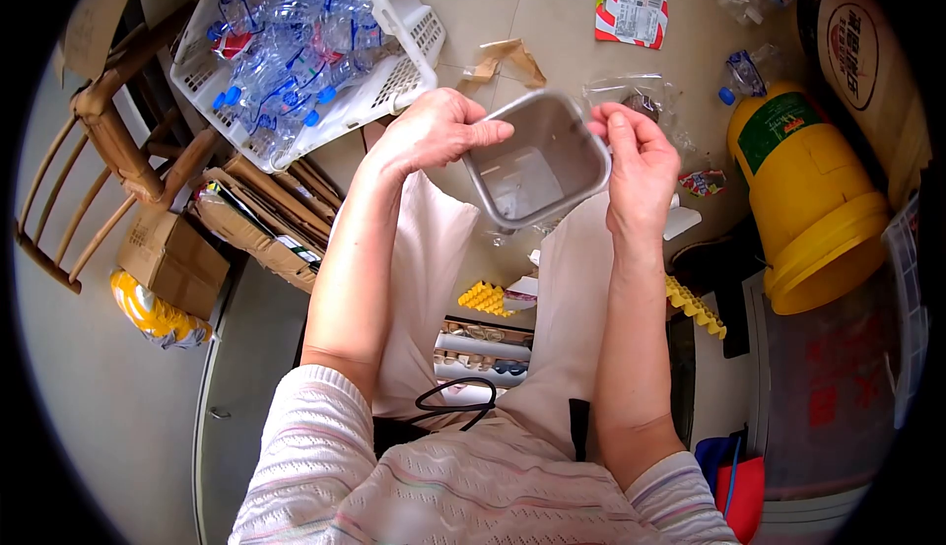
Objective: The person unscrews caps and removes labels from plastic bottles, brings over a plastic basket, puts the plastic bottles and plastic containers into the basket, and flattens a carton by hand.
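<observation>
A grey, square-mouthed container (540,159) is held up above my knees, its open top toward the camera. My left hand (439,131) grips its left rim, thumb over the edge and the other fingers hidden behind. At the right rim is my right hand (639,156), its thumb and forefinger pinched together at the edge. Something clear, too faint to make out, shows at the container's bottom. Brown paper (512,60) and clear plastic wrapping (641,97) lie on the floor just beyond it.
A white crate (402,82) of plastic bottles (286,42) stands at the upper left, near flattened cardboard (258,230) and a wooden chair (113,141). On the right lies a yellow bin (808,200). A red-and-white packet (632,11) lies on the floor ahead.
</observation>
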The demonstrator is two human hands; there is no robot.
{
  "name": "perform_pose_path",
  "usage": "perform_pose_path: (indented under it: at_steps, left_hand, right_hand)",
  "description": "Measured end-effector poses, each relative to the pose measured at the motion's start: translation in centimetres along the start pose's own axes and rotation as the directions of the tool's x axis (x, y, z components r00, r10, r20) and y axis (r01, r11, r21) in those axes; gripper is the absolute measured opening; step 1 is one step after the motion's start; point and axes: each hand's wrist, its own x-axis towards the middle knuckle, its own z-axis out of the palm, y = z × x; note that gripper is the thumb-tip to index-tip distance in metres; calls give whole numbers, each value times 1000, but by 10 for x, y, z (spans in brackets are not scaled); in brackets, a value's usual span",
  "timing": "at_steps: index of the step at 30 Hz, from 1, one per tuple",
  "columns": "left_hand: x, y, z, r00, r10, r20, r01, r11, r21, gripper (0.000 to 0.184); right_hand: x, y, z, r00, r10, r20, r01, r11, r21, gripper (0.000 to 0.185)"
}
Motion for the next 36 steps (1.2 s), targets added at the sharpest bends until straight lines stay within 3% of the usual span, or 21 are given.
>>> perform_pose_path:
  at_steps: [6, 15, 21, 24, 28, 31, 32, 36]
  left_hand:
    - [-8, -16, -2, 893, 137, -430, -171, 984, -41, 37]
    - [-22, -33, -10, 603, 125, -788, -248, 968, -36, 32]
    - [-23, -37, -7, 505, 88, -858, -314, 945, -88, 27]
    - [-24, -42, -8, 438, 126, -890, -332, 943, -29, 26]
    - [-17, -61, -16, 310, 61, -949, -497, 861, -107, 26]
    - [-18, -67, -27, 283, -154, -947, -561, 774, -293, 27]
    - [-15, -80, -33, 317, -206, -926, -568, 741, -359, 31]
    - [4, -116, -40, 392, -337, -856, -450, 742, -497, 36]
  right_hand:
    - [-3, -6, 2, 996, -6, -87, -1, 996, -88, 25]
    - [-6, -3, 7, 999, 39, 8, -38, 994, -99, 36]
    - [-6, -1, 9, 997, 41, 58, -34, 991, -127, 35]
    - [-10, -3, 13, 997, 66, 50, -59, 991, -121, 37]
    - [-10, 0, 15, 996, 76, 55, -70, 992, -103, 35]
    - [-11, 1, 14, 995, 72, 66, -64, 991, -115, 34]
    - [-12, 0, 15, 994, 87, 63, -80, 991, -109, 34]
    - [-14, -3, 19, 988, 131, 83, -126, 990, -65, 35]
